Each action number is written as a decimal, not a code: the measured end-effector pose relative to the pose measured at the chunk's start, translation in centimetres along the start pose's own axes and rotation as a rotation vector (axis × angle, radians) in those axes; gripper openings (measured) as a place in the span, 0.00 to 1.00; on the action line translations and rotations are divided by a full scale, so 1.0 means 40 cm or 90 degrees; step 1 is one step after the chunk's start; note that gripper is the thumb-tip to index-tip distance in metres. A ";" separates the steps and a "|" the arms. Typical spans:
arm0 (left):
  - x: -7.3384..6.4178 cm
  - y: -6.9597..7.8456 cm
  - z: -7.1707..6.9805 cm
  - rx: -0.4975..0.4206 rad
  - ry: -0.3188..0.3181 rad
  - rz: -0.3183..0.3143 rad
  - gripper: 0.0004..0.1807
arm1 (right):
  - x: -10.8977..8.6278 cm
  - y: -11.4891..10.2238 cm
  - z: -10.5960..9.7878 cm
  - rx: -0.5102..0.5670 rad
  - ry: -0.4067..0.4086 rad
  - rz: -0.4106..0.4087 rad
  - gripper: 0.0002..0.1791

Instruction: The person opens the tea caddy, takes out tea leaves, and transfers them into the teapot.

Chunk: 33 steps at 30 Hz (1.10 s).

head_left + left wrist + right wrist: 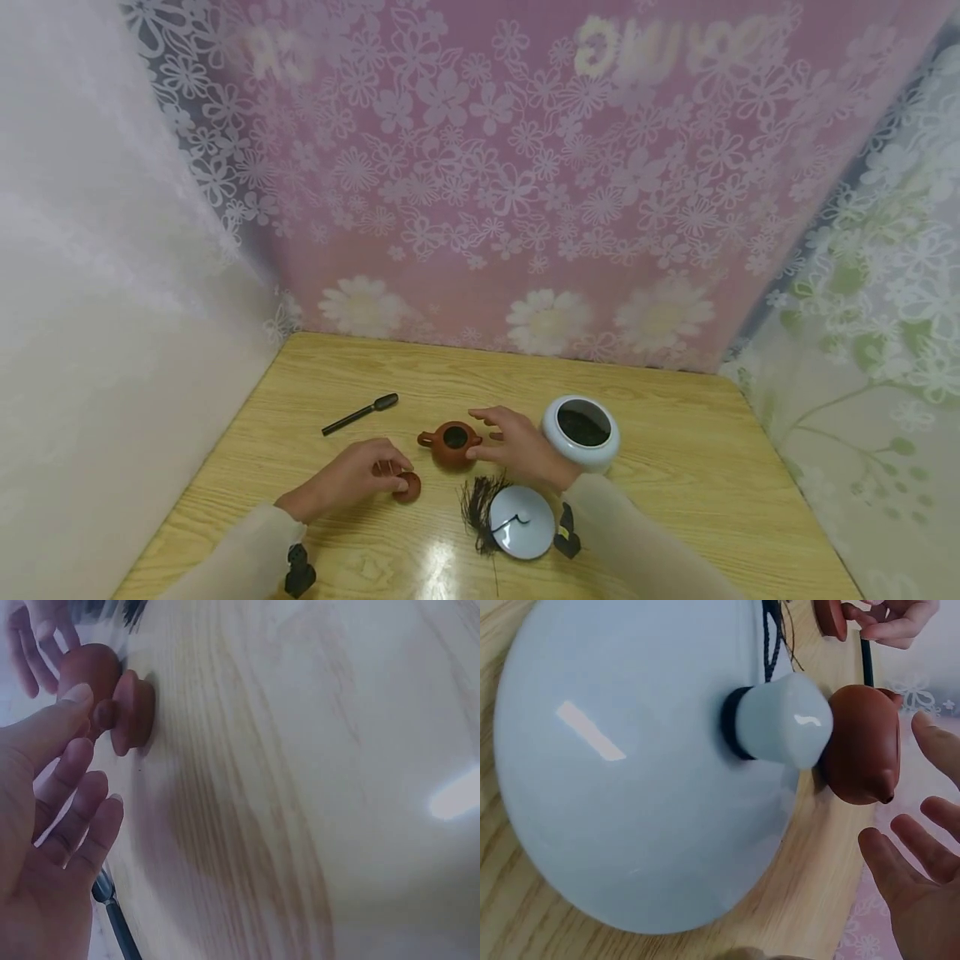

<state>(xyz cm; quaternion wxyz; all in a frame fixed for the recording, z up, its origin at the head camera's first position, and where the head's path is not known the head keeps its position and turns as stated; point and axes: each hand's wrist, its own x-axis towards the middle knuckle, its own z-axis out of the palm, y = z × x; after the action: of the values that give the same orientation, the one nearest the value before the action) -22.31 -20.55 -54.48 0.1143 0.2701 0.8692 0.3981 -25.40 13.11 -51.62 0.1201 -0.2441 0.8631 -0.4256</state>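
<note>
A small reddish-brown clay teapot (452,450) stands uncovered in the middle of the table, its dark opening facing up. Its round lid (408,488) lies on the wood to the near left, knob (105,714) upward. My left hand (365,473) has thumb and forefinger about that knob in a pinch, the other fingers loosely bent. Beside the teapot's spout (883,787), my right hand (521,450) spreads its fingers and holds nothing. The right thumb overlaps the teapot's side in the head view; the right wrist view shows a gap there.
A white jar (551,433) with dark contents stands right of the right hand. Its pale knobbed lid (525,533), with a dark cord and tassel (480,508), lies below the right wrist. A dark slim tool (360,414) rests at the back left. A flowered curtain borders the table.
</note>
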 end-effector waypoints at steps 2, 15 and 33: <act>-0.001 -0.001 0.003 0.005 -0.007 -0.001 0.12 | 0.005 0.002 0.004 0.008 -0.010 0.002 0.38; -0.007 -0.016 0.019 0.000 -0.012 0.008 0.09 | 0.035 0.018 0.037 -0.003 -0.025 -0.004 0.40; 0.009 -0.021 0.024 0.030 0.033 0.065 0.08 | 0.037 0.022 0.045 -0.015 -0.003 -0.008 0.37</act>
<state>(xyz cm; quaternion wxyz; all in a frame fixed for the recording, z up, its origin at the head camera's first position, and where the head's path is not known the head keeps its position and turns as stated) -22.56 -20.20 -55.74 0.0653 0.3063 0.8660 0.3898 -26.19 11.58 -53.39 0.1165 -0.2515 0.8663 -0.4156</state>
